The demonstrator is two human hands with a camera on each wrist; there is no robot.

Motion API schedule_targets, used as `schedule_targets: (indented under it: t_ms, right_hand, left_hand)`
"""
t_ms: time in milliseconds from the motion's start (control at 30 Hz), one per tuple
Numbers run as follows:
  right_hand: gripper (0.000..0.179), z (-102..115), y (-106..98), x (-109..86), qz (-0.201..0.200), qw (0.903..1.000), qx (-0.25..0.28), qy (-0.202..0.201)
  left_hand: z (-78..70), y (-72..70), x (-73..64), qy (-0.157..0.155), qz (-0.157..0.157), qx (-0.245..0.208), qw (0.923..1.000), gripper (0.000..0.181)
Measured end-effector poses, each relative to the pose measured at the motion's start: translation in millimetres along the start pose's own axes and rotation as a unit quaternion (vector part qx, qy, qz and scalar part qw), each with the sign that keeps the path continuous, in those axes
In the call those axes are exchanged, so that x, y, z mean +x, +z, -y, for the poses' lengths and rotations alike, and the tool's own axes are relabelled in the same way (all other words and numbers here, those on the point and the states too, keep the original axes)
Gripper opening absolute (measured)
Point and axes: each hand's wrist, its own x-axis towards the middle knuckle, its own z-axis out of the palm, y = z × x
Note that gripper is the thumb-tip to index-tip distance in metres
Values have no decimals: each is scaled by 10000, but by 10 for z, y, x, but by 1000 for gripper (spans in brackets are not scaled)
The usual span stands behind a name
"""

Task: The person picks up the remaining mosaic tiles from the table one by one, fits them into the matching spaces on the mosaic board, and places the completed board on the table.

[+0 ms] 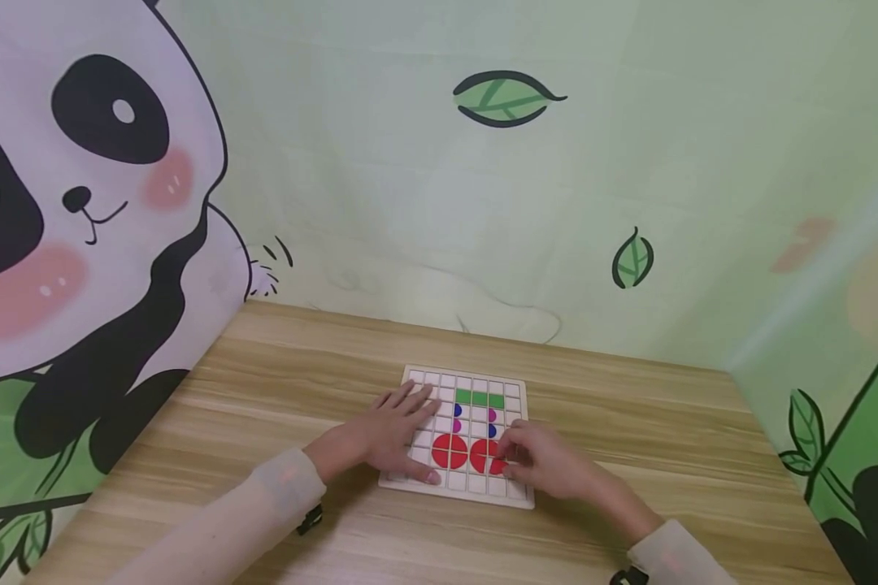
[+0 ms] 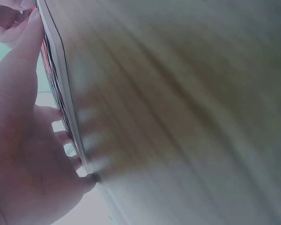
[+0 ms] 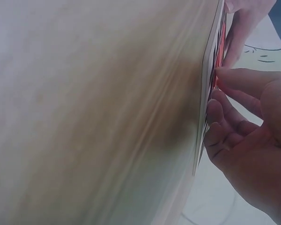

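Observation:
A white square grid board (image 1: 475, 485) lies on the wooden table with coloured tiles in its cells. My left hand (image 1: 391, 431) rests spread on the board's left side, thumb at the lower edge and fingers over the upper left cells. At the right-hand red circle, my right hand (image 1: 545, 459) pinches a red quarter-circle tile (image 1: 497, 467) between thumb and curled fingers. That tile sits slightly askew at the circle's lower right, partly hidden by the fingers. The left red circle (image 1: 449, 452) is made up of quarters. In the right wrist view, the fingertips (image 3: 215, 110) are right at the board's edge.
Above the circles are a green bar (image 1: 480, 398), blue half-circles (image 1: 458, 410) and magenta pieces (image 1: 493, 415). The wooden table (image 1: 322, 349) extends around the board. Behind it hangs a pale green backdrop (image 1: 380, 162) with a printed panda and leaves.

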Motion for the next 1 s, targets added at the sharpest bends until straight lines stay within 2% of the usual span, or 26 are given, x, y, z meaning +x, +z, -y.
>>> schedule_targets:
  t_ms: [433,733,1000]
  right_hand:
    - [19,99,-8,44,119,9998,-165,67]
    - [20,185,56,140,20,9995,-185,-259]
    - [23,199,94,169,122,9998,-83,-131]
  left_hand:
    - [5,23,4,-10,-9,-169,9999,124]
    - [-10,-9,-3,-28,3,-72,10000,123]
    - [-18,-10,6,-15,20,-83,10000,124]
